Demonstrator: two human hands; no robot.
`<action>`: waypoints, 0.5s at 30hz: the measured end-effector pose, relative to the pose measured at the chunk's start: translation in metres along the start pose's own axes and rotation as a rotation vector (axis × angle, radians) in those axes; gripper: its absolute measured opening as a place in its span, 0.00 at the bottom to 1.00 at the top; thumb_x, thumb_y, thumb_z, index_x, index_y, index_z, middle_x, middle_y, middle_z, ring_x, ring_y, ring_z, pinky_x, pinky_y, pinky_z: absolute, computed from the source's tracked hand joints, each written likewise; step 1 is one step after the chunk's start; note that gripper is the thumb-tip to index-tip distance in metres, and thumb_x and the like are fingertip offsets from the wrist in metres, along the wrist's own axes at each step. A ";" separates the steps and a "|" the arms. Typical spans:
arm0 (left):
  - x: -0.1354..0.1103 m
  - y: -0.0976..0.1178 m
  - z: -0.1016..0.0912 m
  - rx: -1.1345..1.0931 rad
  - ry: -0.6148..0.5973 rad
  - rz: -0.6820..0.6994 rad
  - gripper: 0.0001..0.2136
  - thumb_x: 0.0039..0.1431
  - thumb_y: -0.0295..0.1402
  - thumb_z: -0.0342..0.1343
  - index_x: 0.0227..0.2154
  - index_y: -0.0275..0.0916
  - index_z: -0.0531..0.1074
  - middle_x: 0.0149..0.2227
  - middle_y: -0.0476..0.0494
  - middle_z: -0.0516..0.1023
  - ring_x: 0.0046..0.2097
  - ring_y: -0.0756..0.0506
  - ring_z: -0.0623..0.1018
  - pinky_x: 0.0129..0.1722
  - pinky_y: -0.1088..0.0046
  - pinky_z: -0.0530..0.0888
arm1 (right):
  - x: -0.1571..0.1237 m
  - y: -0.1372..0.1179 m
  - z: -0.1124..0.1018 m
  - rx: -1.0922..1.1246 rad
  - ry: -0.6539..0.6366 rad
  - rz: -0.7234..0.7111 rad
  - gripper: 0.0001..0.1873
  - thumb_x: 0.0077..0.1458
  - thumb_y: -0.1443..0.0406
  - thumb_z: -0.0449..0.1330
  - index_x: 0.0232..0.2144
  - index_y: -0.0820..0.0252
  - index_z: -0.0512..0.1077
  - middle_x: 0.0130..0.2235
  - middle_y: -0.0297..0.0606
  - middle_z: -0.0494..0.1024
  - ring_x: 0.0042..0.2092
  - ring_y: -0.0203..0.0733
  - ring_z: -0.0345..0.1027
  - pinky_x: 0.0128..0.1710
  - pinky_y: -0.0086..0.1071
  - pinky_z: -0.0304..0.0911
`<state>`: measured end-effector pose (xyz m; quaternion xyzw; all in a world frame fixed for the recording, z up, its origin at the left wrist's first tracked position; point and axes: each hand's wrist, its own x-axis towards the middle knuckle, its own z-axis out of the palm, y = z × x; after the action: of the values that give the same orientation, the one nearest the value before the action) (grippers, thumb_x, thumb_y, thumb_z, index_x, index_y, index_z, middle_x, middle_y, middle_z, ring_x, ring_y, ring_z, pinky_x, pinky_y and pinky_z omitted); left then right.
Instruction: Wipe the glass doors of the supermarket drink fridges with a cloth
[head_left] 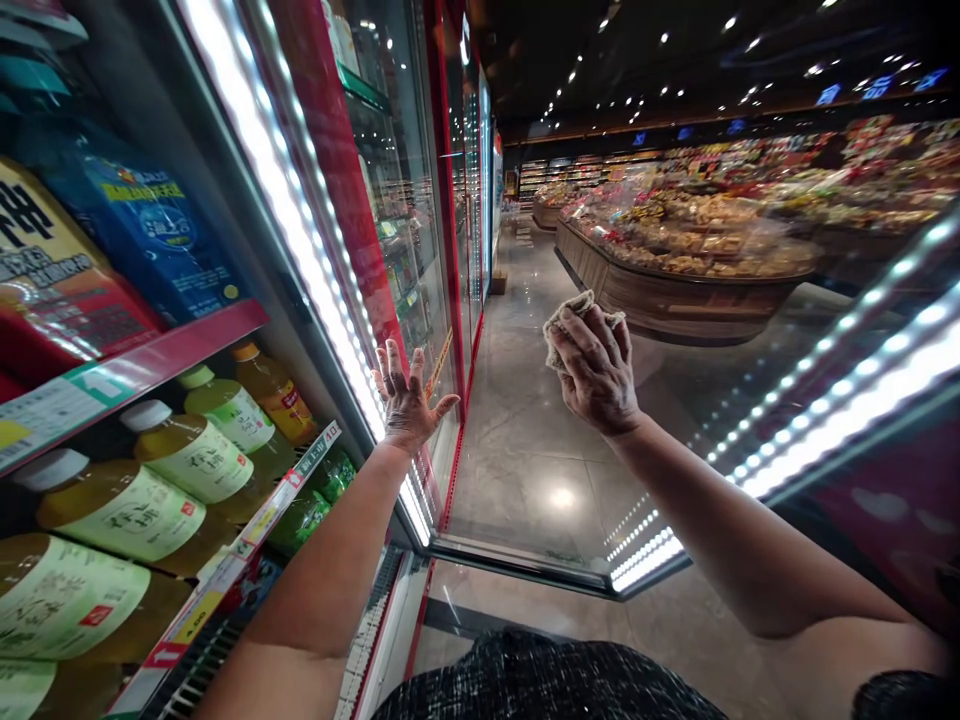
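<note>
My left hand (407,400) is open, fingers spread, palm pressed flat against the lit frame (300,230) of the refrigerated case beside the red-edged glass door (420,250). My right hand (595,368) is closed around a crumpled beige cloth (568,312) and presses it against the inner face of the swung-open glass door (712,440). Through that glass I see the aisle floor.
Shelves at my left hold yellow juice bottles (191,450) with price tags, and blue and red packets (142,230) above. More glass-door coolers run down the aisle. A curved wooden display counter (675,290) of goods stands across the tiled floor.
</note>
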<state>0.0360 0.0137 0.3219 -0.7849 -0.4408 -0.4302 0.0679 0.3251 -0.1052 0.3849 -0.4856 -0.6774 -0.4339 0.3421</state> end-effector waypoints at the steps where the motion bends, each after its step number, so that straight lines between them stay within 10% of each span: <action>1: 0.000 0.000 -0.001 -0.007 0.013 0.012 0.43 0.54 0.56 0.63 0.67 0.36 0.62 0.73 0.22 0.48 0.75 0.27 0.37 0.68 0.30 0.45 | 0.004 0.000 0.000 0.006 -0.007 0.008 0.28 0.66 0.67 0.55 0.67 0.53 0.64 0.66 0.46 0.70 0.71 0.53 0.55 0.72 0.55 0.48; 15: 0.022 -0.016 -0.024 -0.030 0.148 -0.040 0.47 0.57 0.61 0.56 0.68 0.28 0.56 0.66 0.17 0.62 0.68 0.27 0.62 0.68 0.42 0.57 | 0.022 -0.020 0.009 0.024 -0.085 -0.043 0.29 0.66 0.68 0.55 0.67 0.52 0.64 0.67 0.42 0.70 0.71 0.50 0.55 0.73 0.50 0.46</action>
<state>0.0147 0.0252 0.3487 -0.7429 -0.4436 -0.4949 0.0801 0.2991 -0.0918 0.3960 -0.4849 -0.7067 -0.4122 0.3093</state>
